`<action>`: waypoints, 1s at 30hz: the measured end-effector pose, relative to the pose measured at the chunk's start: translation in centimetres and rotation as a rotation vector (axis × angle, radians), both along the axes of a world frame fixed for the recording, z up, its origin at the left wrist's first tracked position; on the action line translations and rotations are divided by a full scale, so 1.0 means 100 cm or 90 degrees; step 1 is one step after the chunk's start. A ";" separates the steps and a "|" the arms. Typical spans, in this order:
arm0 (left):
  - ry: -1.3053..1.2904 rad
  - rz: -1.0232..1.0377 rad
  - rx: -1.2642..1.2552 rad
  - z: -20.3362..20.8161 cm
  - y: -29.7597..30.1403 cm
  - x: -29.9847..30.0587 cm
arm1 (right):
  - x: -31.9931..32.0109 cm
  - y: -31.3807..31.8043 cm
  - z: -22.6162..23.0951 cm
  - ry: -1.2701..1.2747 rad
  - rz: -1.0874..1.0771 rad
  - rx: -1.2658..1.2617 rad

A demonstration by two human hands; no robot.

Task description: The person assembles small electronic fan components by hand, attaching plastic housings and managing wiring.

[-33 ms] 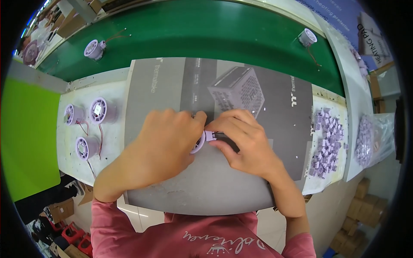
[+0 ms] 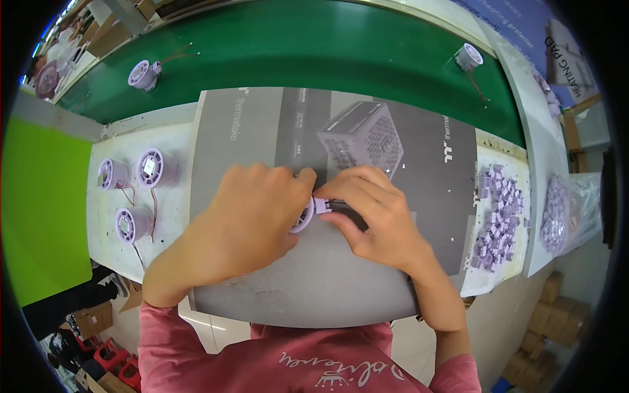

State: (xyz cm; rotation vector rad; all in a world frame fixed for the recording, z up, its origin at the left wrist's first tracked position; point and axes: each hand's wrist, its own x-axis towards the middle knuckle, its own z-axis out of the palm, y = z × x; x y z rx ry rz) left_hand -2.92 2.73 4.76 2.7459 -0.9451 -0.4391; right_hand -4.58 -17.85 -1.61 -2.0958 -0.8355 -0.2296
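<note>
Over the grey printed board, my left hand [image 2: 252,213] is closed around a round lilac fan-like housing [image 2: 303,221]; most of it is hidden beneath the fingers. At the housing's right edge sits a small lilac plastic piece [image 2: 322,205]. My right hand [image 2: 373,213] pinches this piece between thumb and fingers, and a dark wire [image 2: 337,202] runs from it under the palm. Whether piece and housing are joined cannot be made out. To the left stand three similar round lilac housings [image 2: 152,168] with thin red and dark wires.
A pile of small lilac plastic pieces [image 2: 498,219] lies right of the grey board [image 2: 341,288]. Beyond it runs a green belt [image 2: 314,52], carrying a lilac housing [image 2: 143,75] at left and another [image 2: 468,57] at right. A clear plastic bag [image 2: 576,206] hangs far right.
</note>
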 end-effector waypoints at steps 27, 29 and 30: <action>-0.044 0.045 -0.340 0.001 -0.014 0.021 | 0.005 -0.017 0.014 -0.125 -0.133 0.076; -0.033 0.055 -0.334 0.004 -0.014 0.020 | 0.006 -0.016 0.016 -0.111 -0.133 0.097; -0.034 0.045 -0.336 0.004 -0.016 0.020 | 0.006 -0.018 0.017 -0.096 -0.137 0.115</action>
